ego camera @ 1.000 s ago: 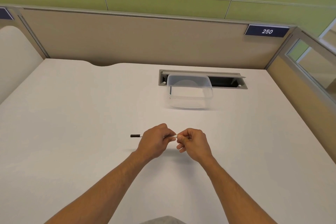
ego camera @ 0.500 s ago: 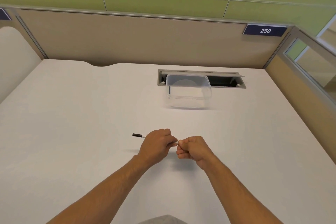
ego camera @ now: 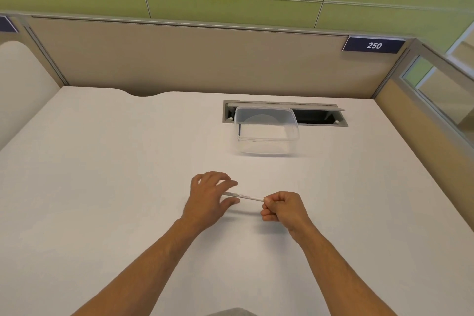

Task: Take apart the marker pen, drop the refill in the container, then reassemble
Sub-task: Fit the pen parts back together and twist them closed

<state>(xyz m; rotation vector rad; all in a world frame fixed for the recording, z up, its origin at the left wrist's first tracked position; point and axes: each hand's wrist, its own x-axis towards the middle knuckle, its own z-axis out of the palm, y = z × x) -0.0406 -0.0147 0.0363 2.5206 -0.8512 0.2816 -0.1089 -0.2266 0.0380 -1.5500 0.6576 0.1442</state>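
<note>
A thin white marker pen [ego camera: 245, 196] lies nearly level just above the white desk [ego camera: 102, 187], between my two hands. My right hand [ego camera: 282, 206] is closed in a fist around the pen's right end. My left hand [ego camera: 210, 197] is at the pen's left end with fingers spread, the barrel passing between thumb and forefinger; that end is hidden behind the hand. The clear plastic container [ego camera: 266, 139] stands farther back, right of centre, well apart from both hands. A short dark blue strip shows at its left wall.
Behind the container a grey cable slot [ego camera: 320, 117] is sunk into the desk. Beige partition panels [ego camera: 179, 59] wall the back and right side, with a "250" sign [ego camera: 374, 45] at the back right.
My left hand has gone from a closed grip to spread fingers. More white barrel shows between the hands, and the black tip that stuck out left of the left hand is no longer visible.
</note>
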